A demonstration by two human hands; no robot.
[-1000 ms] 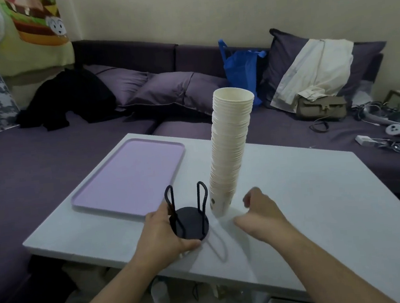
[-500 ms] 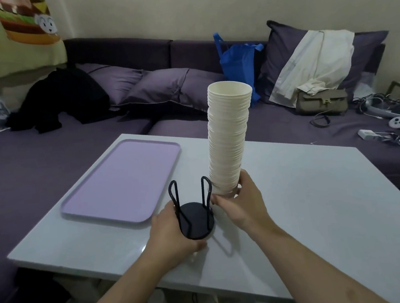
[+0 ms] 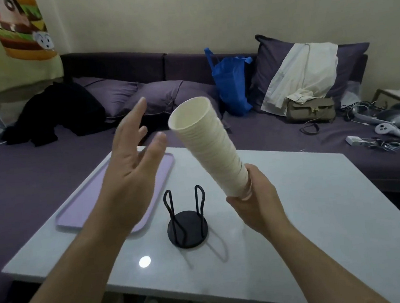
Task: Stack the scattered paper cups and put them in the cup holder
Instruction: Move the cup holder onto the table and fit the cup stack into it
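Note:
A tall stack of cream paper cups (image 3: 209, 148) is lifted off the table and tilts to the upper left, its open mouth facing me. My right hand (image 3: 255, 202) grips the stack's bottom end. My left hand (image 3: 132, 165) is raised in the air to the left of the stack, fingers spread and straight, holding nothing and a little blurred. The black wire cup holder (image 3: 187, 223), a round base with two upright loops, stands alone on the white table (image 3: 311, 226) below and between my hands.
A lilac tray (image 3: 77, 212) lies on the table's left part, partly behind my left forearm. Behind the table runs a purple sofa with cushions, black clothing, a blue bag (image 3: 231, 84), a khaki bag (image 3: 311, 110) and cables at the right.
My right hand has lifted the cup stack off the table and tipped it left. My left hand has let go of the cup holder and risen, open, beside the stack.

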